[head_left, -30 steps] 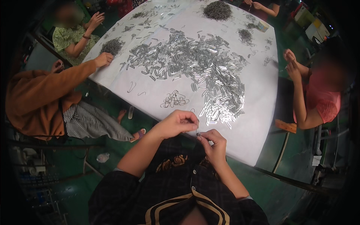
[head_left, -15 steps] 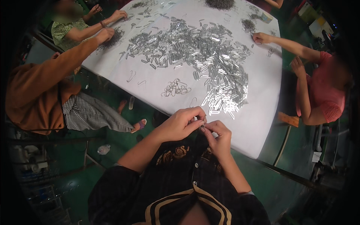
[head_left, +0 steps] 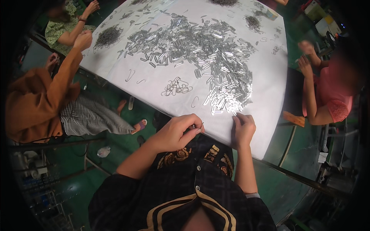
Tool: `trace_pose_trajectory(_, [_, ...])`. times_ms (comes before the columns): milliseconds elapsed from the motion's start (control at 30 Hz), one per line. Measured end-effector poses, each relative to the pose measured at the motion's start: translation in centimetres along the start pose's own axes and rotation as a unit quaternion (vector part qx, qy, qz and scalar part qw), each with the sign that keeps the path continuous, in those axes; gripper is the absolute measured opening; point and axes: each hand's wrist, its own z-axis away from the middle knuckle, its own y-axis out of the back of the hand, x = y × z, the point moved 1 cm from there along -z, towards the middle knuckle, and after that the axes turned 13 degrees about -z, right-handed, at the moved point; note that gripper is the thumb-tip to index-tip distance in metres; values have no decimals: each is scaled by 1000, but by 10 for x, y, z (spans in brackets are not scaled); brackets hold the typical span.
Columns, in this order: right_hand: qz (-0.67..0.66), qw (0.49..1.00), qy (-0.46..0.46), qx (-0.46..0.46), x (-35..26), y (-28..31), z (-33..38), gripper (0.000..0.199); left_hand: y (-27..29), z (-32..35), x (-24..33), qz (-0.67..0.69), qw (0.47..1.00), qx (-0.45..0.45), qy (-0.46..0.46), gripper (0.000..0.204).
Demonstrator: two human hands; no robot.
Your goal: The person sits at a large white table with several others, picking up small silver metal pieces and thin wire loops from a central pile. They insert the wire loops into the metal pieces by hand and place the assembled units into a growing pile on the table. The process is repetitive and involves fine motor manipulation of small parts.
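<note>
Close to the table's front edge, my left hand [head_left: 181, 132] is closed in a pinch. A thin wire piece [head_left: 203, 123] pokes out from its fingertips, and most of it is hidden by the fingers. My right hand [head_left: 245, 129] rests over the white tabletop at the near end of a large heap of shiny, flat oblong metal links [head_left: 225, 90]. Its thumb and forefinger close around one link at the heap's edge. Left of the heap lies a small tangle of bent wire hooks [head_left: 176, 87], with a single hook [head_left: 194, 102] apart from it.
Dark piles of small wire pieces [head_left: 108, 36] lie near the left edge, with another pile [head_left: 253, 23] at the far right beside a tub [head_left: 271, 14]. Co-workers sit along both sides, one in a brown sleeve [head_left: 63, 79], one in a pink top [head_left: 333, 92]. A wooden stool [head_left: 294, 118] stands right.
My hands, together before, have parted. The right went right and forward to the heap, while the left stays by the edge. Co-workers' hands at both sides have drawn back from the table.
</note>
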Motion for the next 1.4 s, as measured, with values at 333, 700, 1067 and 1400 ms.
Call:
trace_pose_trajectory(333, [-196,972,-110,-67,-13,-5,-2,14,-19,1,-8,31,999,18,6,7])
trace_pose_trajectory(700, [-452,846,-215,-182,-79,-11,24,15,-38,-3,-14,-11,997,70,12,12])
trace_pose_trajectory(1067, [-404,893,-139,-140,-89,-18,31,10,-40,0,-19,-25,996,83,6,14])
trace_pose_trajectory(1400, [-354,926,-39,-120,-96,-15,35,7,-20,-7,-32,11,995,-36,88,13])
